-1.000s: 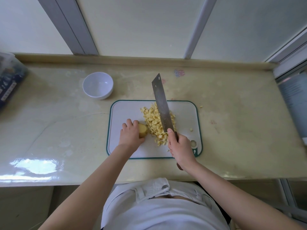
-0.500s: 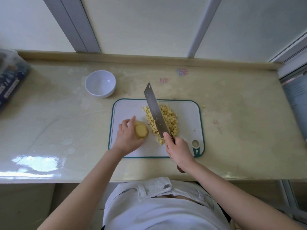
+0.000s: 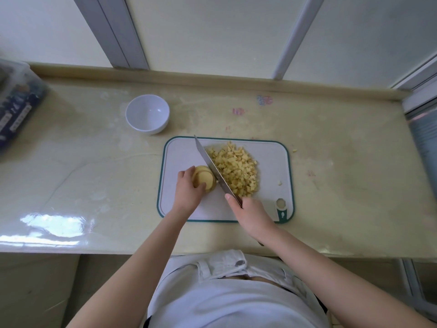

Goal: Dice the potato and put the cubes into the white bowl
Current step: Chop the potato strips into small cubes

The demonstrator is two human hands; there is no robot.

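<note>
A white cutting board (image 3: 179, 152) with a green rim lies on the counter. A pile of yellow potato cubes (image 3: 236, 170) covers its right half. My left hand (image 3: 188, 191) grips the remaining potato piece (image 3: 204, 179), its slices stacked, on the board's left half. My right hand (image 3: 251, 213) grips the handle of a cleaver (image 3: 211, 168), whose blade stands between the potato piece and the cubes. The white bowl (image 3: 147, 114) sits empty on the counter, beyond the board's far left corner.
A plastic container (image 3: 16, 102) with dark packets stands at the counter's left end. A few stray potato bits (image 3: 279, 183) lie on the board's right side and on the counter (image 3: 354, 162) beyond it. A raised ledge runs along the back.
The cleaver has swung left off the cube pile and come down beside the potato piece. My left hand has turned the potato piece so its cut face shows.
</note>
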